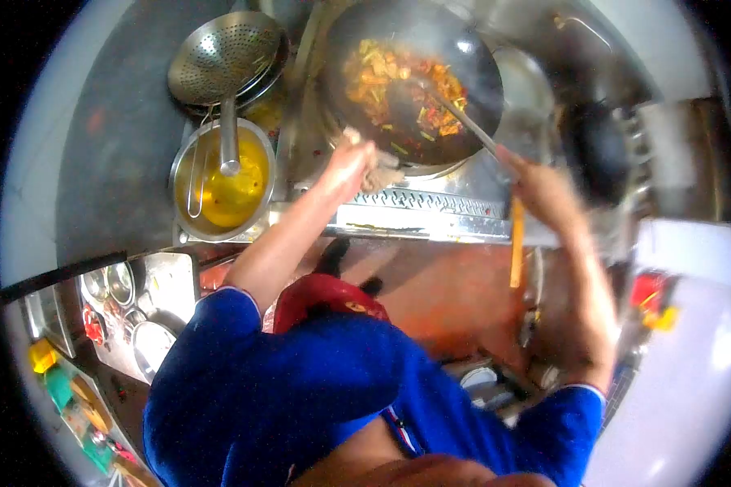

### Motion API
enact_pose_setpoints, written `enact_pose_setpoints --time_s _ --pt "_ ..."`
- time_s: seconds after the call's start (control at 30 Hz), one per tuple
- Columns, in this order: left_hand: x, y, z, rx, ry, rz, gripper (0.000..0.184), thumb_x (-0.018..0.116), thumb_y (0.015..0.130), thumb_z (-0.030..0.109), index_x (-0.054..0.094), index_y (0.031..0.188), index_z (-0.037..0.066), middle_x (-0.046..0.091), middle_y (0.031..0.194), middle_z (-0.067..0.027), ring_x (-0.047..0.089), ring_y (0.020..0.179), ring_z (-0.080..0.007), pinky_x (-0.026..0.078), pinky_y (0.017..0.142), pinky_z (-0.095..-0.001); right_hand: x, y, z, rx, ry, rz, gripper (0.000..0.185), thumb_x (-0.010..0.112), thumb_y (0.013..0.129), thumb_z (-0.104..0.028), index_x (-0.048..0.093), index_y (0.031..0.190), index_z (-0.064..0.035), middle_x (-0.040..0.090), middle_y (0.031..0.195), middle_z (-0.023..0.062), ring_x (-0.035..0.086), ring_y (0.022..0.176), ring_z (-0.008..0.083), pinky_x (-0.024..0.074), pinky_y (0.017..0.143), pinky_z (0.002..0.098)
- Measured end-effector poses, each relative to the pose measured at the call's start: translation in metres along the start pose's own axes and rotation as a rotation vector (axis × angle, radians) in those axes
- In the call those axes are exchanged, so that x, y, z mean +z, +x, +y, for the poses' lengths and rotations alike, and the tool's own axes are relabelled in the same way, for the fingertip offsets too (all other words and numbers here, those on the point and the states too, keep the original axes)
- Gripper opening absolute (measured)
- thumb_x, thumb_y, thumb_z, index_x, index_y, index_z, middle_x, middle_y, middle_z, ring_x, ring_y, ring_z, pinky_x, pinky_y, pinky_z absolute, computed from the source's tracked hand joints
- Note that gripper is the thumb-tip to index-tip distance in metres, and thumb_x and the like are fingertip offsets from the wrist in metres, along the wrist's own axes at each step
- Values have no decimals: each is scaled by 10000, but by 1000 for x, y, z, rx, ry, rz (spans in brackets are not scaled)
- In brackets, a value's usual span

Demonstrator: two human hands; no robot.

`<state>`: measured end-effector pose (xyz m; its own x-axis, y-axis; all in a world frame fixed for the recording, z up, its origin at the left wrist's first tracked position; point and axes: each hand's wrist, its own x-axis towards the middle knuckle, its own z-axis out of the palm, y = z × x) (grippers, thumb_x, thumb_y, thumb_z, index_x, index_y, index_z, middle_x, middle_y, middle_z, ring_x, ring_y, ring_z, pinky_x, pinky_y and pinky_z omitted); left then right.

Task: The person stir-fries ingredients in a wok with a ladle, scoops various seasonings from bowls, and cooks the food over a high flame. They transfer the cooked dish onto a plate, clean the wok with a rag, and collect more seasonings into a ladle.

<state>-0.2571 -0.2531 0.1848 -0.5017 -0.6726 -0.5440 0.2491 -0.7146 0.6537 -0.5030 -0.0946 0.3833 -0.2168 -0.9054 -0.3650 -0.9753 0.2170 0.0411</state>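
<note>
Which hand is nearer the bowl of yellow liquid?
Left. The left hand is right of the bowl, holding a cloth; the right hand is farther right, gripping a utensil.

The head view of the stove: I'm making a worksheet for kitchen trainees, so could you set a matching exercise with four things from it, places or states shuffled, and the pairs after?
Things:
1. Left hand
2. Right hand
3. Perforated strainer
4. Metal bowl

Places or states:
A. Contains yellow liquid
B. Grips the long metal handle slanting into the wok
C. Has its handle reaching over the bowl
D. Grips a cloth at the wok's near edge

Pairs: 1-D, 2-B, 3-C, 4-A
</note>
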Motion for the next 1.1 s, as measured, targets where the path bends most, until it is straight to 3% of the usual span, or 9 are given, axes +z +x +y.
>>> enact_pose_setpoints --time_s 0.1,0.17,0.27,0.37,0.43,0.57,0.73,0.83,1.1 --pt "-32 -16 -33 42 8 -10 197 559 858 6 489 1029 74 557 813 -43 559 708 -160 478 593 -323 51 -1 -7 46 136 299 746 564 799 24 395 1485 -213 648 1020 244 645 857 449 537 793 504" --pt "-33 -50 -28 101 -22 44 153 552 831 -7 516 950 82 542 771 -10 535 648 -127 442 545 -294 52 -47 -10 76 292 292 772 541 801 62 382 1503 -217 631 1028 232 654 840 394 547 790 446" --pt "-45 -45 -21 71 -27 99 352 517 829 -49 499 1173 22 549 969 -41 524 656 -136 447 565 -314 86 -128 -17 204 639 176 747 553 807 99 432 1485 -190 626 1039 178 620 837 288 518 788 362" --pt "-61 -28 -16 -22 -31 -93 247 518 821 -60 525 1058 8 584 820 -54 566 679 -173 459 591 -315 122 -180 -46 291 689 94 692 588 815 95 465 1459 -126 645 1152 157 616 903 202 510 826 314" --pt "-37 -52 -15 25 -76 77 74 523 790 -35 531 839 20 550 709 -39 501 584 -152 402 521 -304 176 -200 -46 223 720 217 667 592 828 71 454 1460 -94 634 1208 176 610 962 174 502 862 309" --pt "-35 -84 -36 59 -32 1 69 517 770 -28 535 732 27 531 655 -32 482 558 -143 389 504 -295 219 -213 -75 352 955 280 649 592 855 1 431 1473 -108 648 955 104 569 724 143 499 658 284" --pt "-39 -127 -84 11 -129 56 326 502 779 -86 521 1087 19 601 938 -89 626 810 -219 532 678 -365 225 -229 -85 437 1361 299 715 569 863 -1 329 1523 -132 607 817 40 526 601 86 442 495 260" --pt "-38 -148 -120 55 -154 68 354 506 775 -85 518 1111 25 596 978 -92 629 851 -234 540 691 -389 240 -246 -69 335 1495 359 726 562 862 12 300 1527 -118 594 774 35 516 553 89 436 462 258" --pt "0 -256 -130 188 -262 187 103 523 803 -51 534 856 36 565 746 -59 595 630 -213 506 542 -383 189 -292 -62 283 1585 214 657 547 877 27 351 1485 -127 521 667 8 460 436 90 394 372 243"
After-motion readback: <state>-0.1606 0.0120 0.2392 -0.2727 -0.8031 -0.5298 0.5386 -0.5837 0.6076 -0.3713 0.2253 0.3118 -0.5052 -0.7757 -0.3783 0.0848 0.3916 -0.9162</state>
